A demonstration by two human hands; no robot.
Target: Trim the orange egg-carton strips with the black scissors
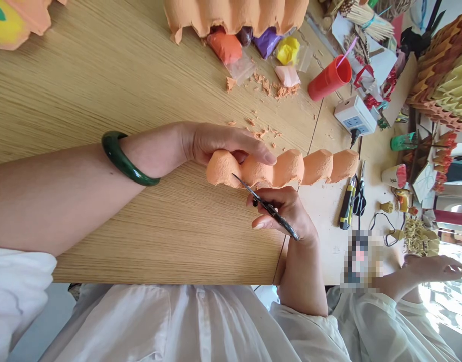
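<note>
My left hand (227, 143), with a green bangle (123, 158) on its wrist, grips a strip of orange egg carton cups (291, 168) over the wooden table (102, 90). My right hand (284, 213) is closed around the handles of small black scissors (266, 206). The open blades touch the lower edge of the strip's left cups. Small orange cuttings (266, 133) lie on the table just beyond the strip.
A larger orange egg carton (234, 15) stands at the far edge with bags of coloured clay (268, 42) beside it. A red cup (329, 79), a power strip (355, 115), a screwdriver (346, 203) and more scissors lie to the right. Another person's arm (423, 274) rests at lower right.
</note>
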